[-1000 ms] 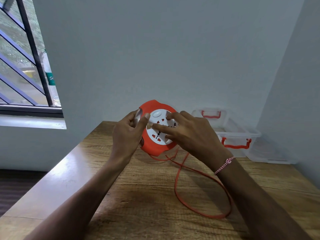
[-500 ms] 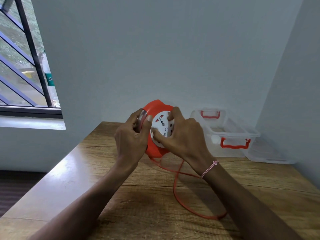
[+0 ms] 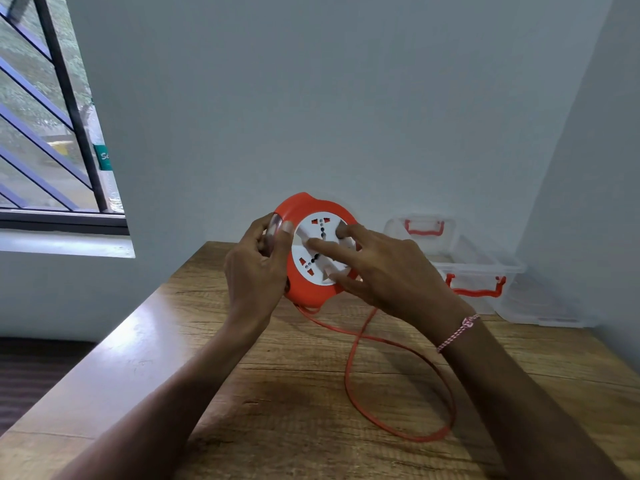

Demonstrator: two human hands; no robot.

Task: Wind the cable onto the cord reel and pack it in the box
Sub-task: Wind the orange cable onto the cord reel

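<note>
- We saw the left hand [image 3: 254,265] clamped on the left edge of the reel [image 3: 310,268], thumb in front and fingers behind, holding it upright above the table [image 3: 277,393].
- The right hand [image 3: 388,271] lay spread over the white socket face. Its fingertips pressed on it and closed round nothing.
- The cable [image 3: 346,379] dropped from the reel's underside and lay on the table in one loop that crossed itself. We judged the winding unfinished.
- First risk: as slack drew in, the crossing could tighten into a kink and jam where the cable enters the reel.
- Second risk: the face looked smooth and we pressed on it only with fingertips, so they could slip and stall the turn.
- Third risk: we could not see the cable's free end, which might snag on the table edge or whip upward as it arrived.
- The box [image 3: 485,266] stood open at the back right, well apart from the reel, with its lid [image 3: 540,306] beside it. We judged that any cable left trailing would foul the packing.
</note>
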